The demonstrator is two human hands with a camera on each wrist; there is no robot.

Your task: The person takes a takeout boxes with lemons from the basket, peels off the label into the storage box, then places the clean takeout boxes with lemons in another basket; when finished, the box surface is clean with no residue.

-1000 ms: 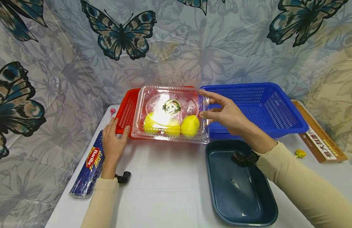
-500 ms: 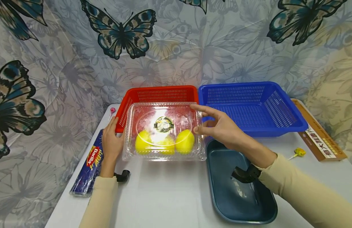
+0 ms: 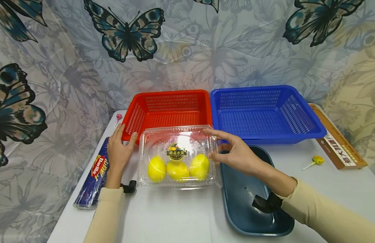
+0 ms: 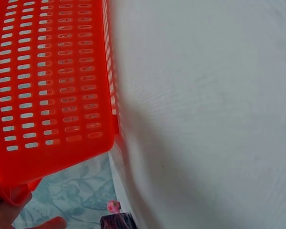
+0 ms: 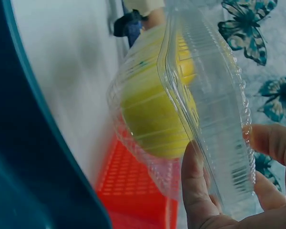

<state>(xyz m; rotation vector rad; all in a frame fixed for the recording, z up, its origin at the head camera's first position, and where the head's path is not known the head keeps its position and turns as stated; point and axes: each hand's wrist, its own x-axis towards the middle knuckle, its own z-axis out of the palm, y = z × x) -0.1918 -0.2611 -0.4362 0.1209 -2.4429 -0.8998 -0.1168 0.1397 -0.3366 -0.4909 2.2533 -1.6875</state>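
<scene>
A clear plastic fruit box (image 3: 179,184) with a round label on its lid hangs over the table in front of the red basket (image 3: 175,118), tilted toward me. Inside it lie three yellow, lemon-like fruits (image 3: 177,169). My right hand (image 3: 236,152) pinches the box's right edge, thumb on one side and fingers on the other, as the right wrist view also shows. At the basket's front left corner, my left hand (image 3: 119,153) touches the rim with its fingers extended and its thumb held apart. The basket's corner (image 4: 19,191) shows beside those fingers in the left wrist view.
A blue basket (image 3: 266,138) adjoins the red one. Below my right forearm lies a dark teal basin (image 3: 245,202). Left are a Barilla pasta pack (image 3: 91,185) and a pink lollipop (image 3: 119,116). A yellow lollipop (image 3: 317,160) and a brown box (image 3: 342,145) lie right.
My right hand has brought the fruit box from over the red basket down and toward me, leaving the basket's inside visible. My left hand has stayed at the basket's corner.
</scene>
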